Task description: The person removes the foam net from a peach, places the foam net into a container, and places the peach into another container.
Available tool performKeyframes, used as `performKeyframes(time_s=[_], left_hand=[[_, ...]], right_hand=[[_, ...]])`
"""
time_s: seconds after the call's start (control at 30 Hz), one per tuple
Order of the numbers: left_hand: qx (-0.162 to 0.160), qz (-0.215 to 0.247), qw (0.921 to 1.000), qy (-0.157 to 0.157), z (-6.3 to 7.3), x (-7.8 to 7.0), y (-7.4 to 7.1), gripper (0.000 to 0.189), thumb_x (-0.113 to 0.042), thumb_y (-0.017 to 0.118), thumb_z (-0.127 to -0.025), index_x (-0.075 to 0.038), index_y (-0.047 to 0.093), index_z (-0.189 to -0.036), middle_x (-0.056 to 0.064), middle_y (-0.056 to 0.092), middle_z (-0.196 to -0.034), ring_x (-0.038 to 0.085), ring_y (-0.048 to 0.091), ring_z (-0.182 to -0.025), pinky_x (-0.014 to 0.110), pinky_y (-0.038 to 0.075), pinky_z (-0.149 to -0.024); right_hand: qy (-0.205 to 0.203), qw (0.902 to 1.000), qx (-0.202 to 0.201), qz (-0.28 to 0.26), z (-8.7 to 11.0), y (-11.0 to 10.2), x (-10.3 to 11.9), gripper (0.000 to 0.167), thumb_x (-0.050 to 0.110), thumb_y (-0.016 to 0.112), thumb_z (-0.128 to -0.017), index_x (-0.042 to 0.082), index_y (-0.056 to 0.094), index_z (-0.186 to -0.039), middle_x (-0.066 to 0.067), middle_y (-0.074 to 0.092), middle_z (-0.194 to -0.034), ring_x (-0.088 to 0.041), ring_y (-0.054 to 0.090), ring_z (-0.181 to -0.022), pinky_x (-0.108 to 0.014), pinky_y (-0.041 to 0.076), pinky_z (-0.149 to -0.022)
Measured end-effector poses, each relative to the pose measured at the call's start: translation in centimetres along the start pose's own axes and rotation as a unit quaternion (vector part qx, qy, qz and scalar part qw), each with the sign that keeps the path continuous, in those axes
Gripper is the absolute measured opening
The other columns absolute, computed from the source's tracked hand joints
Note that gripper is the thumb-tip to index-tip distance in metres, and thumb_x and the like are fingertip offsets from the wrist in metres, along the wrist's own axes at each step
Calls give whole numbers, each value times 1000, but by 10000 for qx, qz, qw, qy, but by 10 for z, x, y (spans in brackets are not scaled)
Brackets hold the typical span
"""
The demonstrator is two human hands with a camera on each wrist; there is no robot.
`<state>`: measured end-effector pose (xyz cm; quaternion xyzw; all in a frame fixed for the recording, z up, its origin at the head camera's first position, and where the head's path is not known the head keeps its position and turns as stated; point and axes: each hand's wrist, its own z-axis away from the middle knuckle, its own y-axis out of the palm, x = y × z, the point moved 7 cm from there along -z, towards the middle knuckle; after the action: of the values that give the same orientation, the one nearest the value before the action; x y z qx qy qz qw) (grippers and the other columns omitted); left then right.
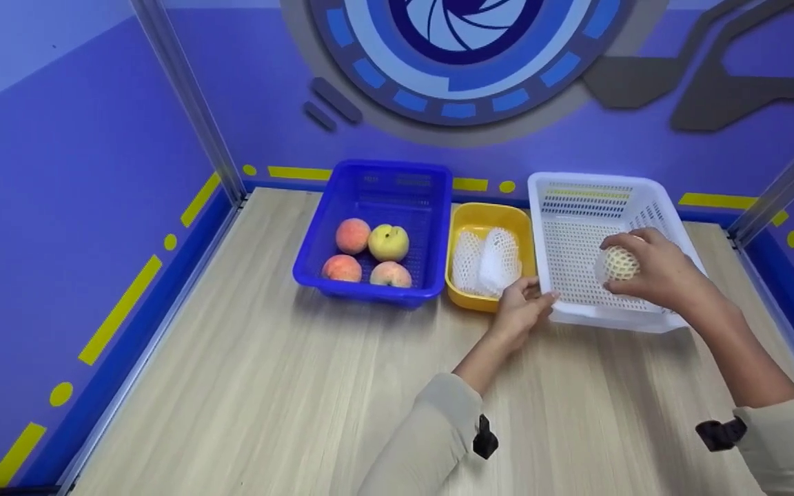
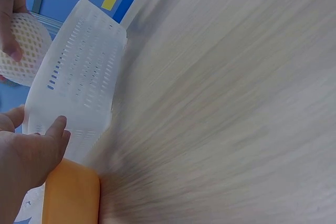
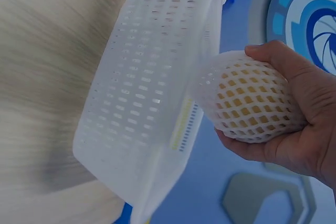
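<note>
My right hand (image 1: 659, 272) grips a yellowish peach wrapped in a white foam net (image 3: 257, 98), held over the white basket (image 1: 607, 317). Fingers and thumb curl around its sides, and loose net extends past the fruit. At the basket's front left corner, my left hand (image 1: 517, 313) holds the rim, with fingers against the outer wall in the left wrist view. Just left of that hand is a yellow bin (image 1: 476, 302) holding white foam nets (image 1: 500, 262). Inside the blue basket (image 1: 369, 291) lie several bare peaches (image 1: 389, 242), reddish and yellow.
All three containers stand side by side near the back of the wood-grain table (image 1: 287, 399). Behind them rises a blue printed wall panel (image 1: 245, 83). Metal posts (image 1: 194, 103) stand at the back corners, and side panels flank the table.
</note>
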<state>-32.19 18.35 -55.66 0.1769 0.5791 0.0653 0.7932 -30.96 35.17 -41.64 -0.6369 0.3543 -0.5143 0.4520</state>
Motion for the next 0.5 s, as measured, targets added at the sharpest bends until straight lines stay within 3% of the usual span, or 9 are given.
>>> performKeyframes(time_s=[0.2,0.5], left_hand=[[-45,-107,9999,-98,-1,-5,2,34,1,71,-92,-6,62,-123,13,66,-120,18,67,-95,33,60,-87],[39,-167,9998,-143,3,-11,1,32,0,67,-95,-2,59,-126,10,66,-114,22,67,-101,37,59,-90]], right_hand=[[-498,9984,-215,188,19,-5,20,58,16,89,-72,7,65,-124,-31,51,-128,-51,56,-109,-69,51,-85],[-919,9954,-140,218,42,2,42,57,14,89,-70,10,66,-122,-27,54,-125,-41,61,-96,-54,58,-73]])
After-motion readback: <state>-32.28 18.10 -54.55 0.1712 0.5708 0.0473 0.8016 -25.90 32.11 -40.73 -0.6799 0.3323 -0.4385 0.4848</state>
